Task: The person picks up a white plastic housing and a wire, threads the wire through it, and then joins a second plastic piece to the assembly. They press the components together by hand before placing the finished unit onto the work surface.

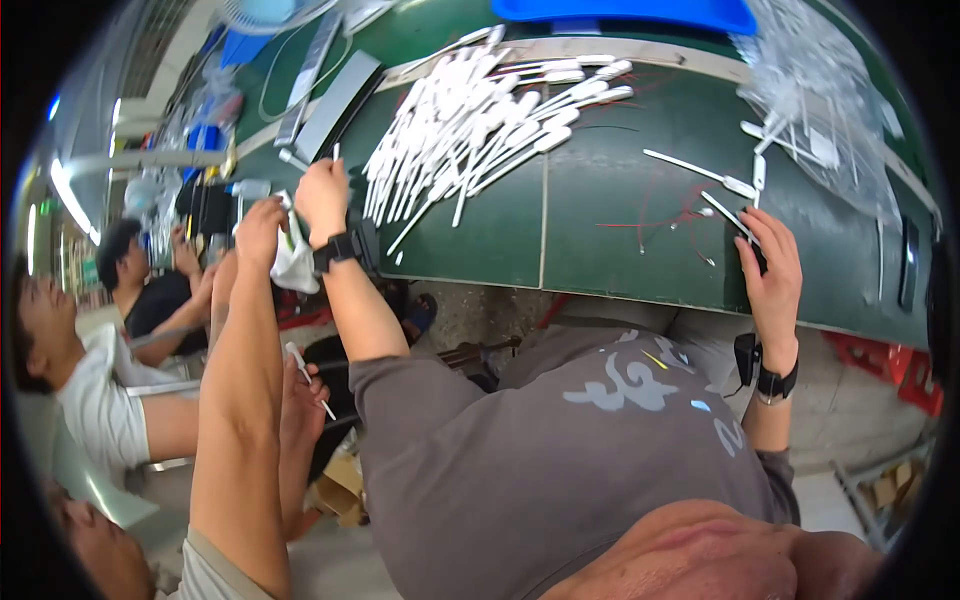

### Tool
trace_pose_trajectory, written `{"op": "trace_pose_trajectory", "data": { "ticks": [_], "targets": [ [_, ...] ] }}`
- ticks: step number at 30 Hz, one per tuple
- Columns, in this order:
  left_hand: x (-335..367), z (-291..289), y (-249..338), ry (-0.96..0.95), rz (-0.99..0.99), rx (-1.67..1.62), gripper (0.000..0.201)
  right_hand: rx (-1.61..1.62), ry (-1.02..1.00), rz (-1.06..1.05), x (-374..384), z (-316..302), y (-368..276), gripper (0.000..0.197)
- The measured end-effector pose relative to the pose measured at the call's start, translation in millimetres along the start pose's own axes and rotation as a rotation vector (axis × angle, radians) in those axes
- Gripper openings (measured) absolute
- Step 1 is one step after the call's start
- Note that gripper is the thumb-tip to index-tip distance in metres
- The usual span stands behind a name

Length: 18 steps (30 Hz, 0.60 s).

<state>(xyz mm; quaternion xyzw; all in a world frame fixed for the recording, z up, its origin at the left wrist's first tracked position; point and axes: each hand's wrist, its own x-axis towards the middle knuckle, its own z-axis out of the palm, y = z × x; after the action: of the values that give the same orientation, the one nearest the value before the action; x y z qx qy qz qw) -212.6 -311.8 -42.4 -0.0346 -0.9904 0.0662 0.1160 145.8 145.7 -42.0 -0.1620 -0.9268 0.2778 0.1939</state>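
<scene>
My left hand [323,198] is raised over the table's left part, its fingers closed. A short white tip [337,152] sticks up from them, and a white rounded end shows just left of the fingers; the rest of what I hold is hidden. Far to the right, my right hand [772,258] pinches the near end of a slim white plastic stick [722,212] close to the tabletop. Beyond that lie two more white sticks with wider oval ends [738,186]. Thin red wires [668,222] with small metal-looking ends are spread left of my right hand.
A large heap of white sticks [470,130] covers the middle-left of the green table [600,200]. Clear plastic bags [830,110] lie at the right, a blue tray [630,12] at the far edge. A co-worker's hand [258,232] is close left of mine; another person's hand holds a white stick [310,378].
</scene>
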Motion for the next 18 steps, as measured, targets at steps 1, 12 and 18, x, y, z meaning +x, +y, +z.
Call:
{"op": "trace_pose_trajectory", "data": {
  "ticks": [1,12,18],
  "targets": [
    [10.4,-4.9,19.5,-0.010,0.027,0.054,0.033,-0.015,0.016,-0.010,-2.9,-5.3,2.8,0.027],
    [-44.2,-44.6,108.2,0.402,0.612,-0.461,0.017,0.168,0.117,0.060,4.9,-11.4,23.3,0.021],
    [-57.5,-51.9,107.2,0.232,0.630,-0.384,0.023,0.087,0.059,0.057,23.1,-26.4,41.9,0.021]
  ]
}}
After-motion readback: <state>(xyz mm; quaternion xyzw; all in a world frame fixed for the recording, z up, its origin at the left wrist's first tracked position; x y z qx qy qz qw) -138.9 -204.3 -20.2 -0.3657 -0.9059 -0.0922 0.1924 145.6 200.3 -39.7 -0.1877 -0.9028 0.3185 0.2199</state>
